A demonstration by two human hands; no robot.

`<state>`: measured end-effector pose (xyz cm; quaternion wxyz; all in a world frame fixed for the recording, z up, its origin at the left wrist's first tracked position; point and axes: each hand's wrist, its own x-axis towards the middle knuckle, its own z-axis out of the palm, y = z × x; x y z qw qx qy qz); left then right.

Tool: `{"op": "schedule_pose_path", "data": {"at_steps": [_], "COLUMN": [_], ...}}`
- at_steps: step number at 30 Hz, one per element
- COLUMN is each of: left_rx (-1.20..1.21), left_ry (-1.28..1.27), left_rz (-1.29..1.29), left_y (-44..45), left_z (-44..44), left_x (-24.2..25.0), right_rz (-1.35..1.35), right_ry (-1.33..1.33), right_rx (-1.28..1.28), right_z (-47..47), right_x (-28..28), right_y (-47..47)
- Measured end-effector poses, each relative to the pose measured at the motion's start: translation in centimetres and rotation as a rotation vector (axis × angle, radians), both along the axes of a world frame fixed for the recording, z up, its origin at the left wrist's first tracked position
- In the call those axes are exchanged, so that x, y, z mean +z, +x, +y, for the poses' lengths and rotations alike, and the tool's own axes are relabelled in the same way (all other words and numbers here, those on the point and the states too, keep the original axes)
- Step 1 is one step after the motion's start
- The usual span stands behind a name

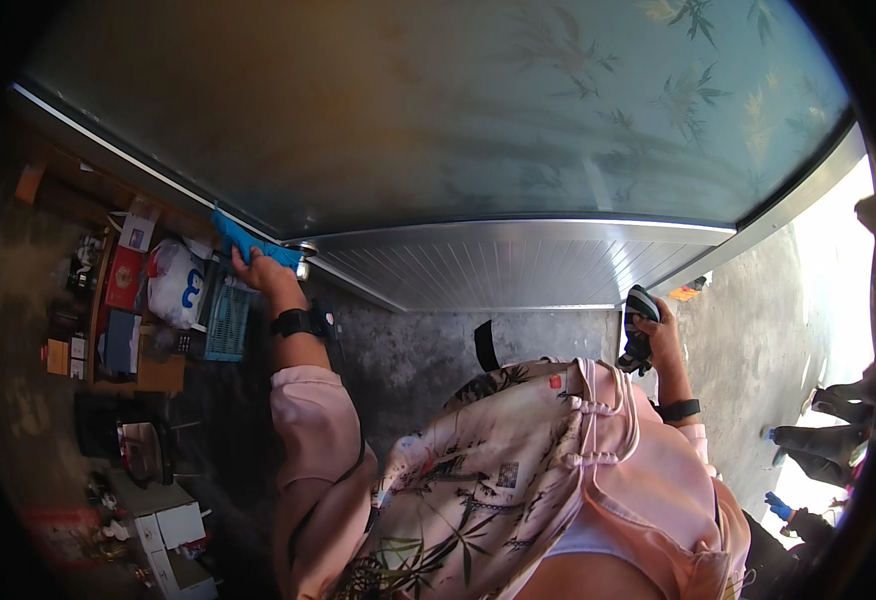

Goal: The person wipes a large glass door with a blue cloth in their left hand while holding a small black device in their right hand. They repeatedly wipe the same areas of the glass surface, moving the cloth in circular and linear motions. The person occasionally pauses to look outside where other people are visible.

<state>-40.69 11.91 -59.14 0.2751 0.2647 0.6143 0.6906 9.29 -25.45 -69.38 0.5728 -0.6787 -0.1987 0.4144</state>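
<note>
Before me stands a metal-framed door with a dark frosted glass pane that bears a leaf pattern. My left hand grips a blue cloth, which lies against the door's left edge beside the round metal doorknob. Part of the knob is hidden by the cloth. Low at the right edge of the door, my right hand holds a dark bundle with pale stripes; its exact kind cannot be told.
Left of the door, a wooden desk carries a white plastic bag, a blue-green basket and boxes. A black chair and a white cabinet stand farther back. At right are other people's legs and a blue-gloved hand.
</note>
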Motion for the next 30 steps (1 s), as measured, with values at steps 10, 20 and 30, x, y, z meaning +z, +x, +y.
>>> {"op": "schedule_pose_path", "data": {"at_steps": [10, 20, 30], "left_rx": [-0.106, -0.409, -0.825], "left_ry": [-0.011, 0.37, 1.142], "left_rz": [-0.222, 0.852, 1.259], "left_y": [15.6, 30.6, 45.8], "left_z": [-4.1, -14.7, -19.9], "left_x": [1.7, -3.3, -2.7], "right_rz": [0.006, -0.024, -0.047], "right_ry": [0.055, -0.002, -0.006], "right_rx": [-0.155, -0.249, -0.397], "right_z": [-5.0, -9.9, -15.1], "right_x": [1.1, 2.4, 2.2], "right_y": [2.7, 7.0, 11.6]}}
